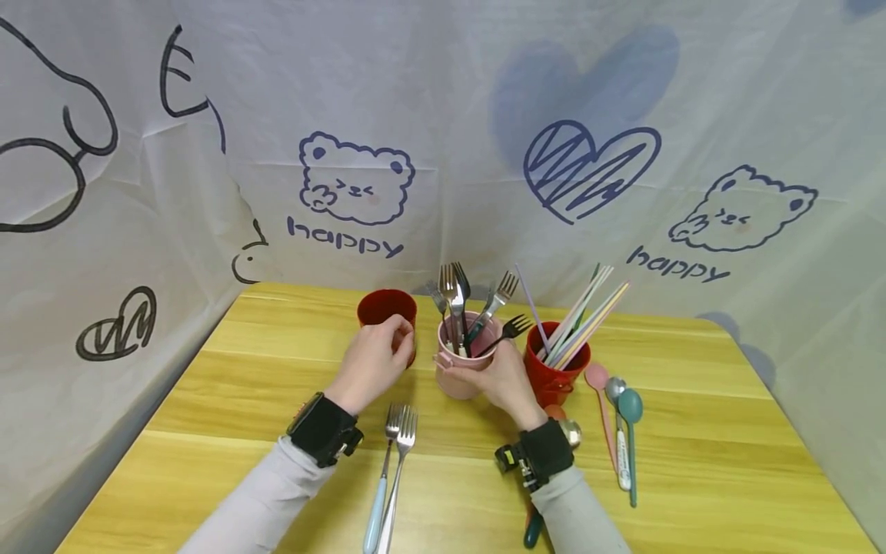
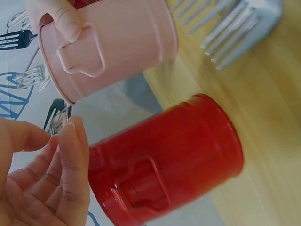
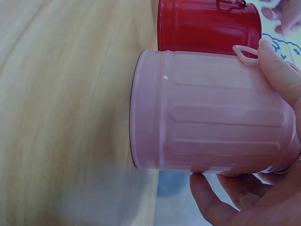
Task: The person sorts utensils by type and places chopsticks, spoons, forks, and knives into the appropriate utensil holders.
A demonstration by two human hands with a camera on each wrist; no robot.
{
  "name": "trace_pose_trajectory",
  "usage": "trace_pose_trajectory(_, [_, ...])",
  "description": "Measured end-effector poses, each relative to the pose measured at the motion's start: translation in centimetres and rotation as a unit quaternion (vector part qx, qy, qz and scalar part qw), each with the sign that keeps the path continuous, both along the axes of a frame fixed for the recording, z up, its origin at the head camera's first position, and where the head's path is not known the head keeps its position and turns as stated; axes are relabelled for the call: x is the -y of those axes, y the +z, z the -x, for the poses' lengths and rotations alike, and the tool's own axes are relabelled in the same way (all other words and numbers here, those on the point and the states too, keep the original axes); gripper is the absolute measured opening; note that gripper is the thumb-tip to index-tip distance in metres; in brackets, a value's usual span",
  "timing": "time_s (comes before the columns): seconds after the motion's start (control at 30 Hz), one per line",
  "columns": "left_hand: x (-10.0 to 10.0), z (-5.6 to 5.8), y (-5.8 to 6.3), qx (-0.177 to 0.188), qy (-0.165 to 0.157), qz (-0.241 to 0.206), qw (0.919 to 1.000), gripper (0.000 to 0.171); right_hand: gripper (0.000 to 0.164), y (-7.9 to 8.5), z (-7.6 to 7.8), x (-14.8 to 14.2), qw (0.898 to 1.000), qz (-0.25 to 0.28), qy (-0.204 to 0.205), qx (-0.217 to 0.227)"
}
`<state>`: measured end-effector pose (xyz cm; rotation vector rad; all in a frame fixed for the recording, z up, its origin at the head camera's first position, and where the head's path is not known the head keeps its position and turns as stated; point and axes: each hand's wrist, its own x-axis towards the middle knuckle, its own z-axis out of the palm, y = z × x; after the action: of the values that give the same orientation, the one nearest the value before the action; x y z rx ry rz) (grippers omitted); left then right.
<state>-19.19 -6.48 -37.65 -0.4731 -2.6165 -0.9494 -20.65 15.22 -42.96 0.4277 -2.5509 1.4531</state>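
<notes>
My right hand [image 1: 508,377] grips a pink metal bucket-shaped cup [image 1: 455,382] near its rim, thumb by the small handle and fingers on the far side. Several forks [image 1: 453,298] stand in it, handles down. In the right wrist view the pink cup [image 3: 211,113] is upright with its base at the tabletop. My left hand [image 1: 370,360], loosely curled, is at the near side of a red cup [image 1: 388,302]. Nothing shows between its thumb and fingers in the left wrist view, where the red cup [image 2: 174,155] stands right beside the fingertips.
Two forks [image 1: 405,432], one with a light blue handle, lie in front of the cups. A second red cup [image 1: 547,382] holding straws [image 1: 577,327] stands right of the pink one. Spoons [image 1: 631,408] lie farther right, others partly under my right wrist. A cloth backdrop [image 1: 457,192] hangs behind.
</notes>
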Motion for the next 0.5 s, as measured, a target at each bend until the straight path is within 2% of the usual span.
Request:
trace_pose_trajectory(0.27, [1.5,-1.7,-0.9,0.018,-0.003,0.040,0.9990,0.003,0.082,0.1,0.0,0.0,1.000,0.005,0.008,-0.007])
trace_pose_trajectory(0.5, [2.1,-3.3,-1.7,0.078,-0.020,0.079,0.9936,0.005,0.080,0.1,-0.1,0.0,1.000,0.005,0.004,0.011])
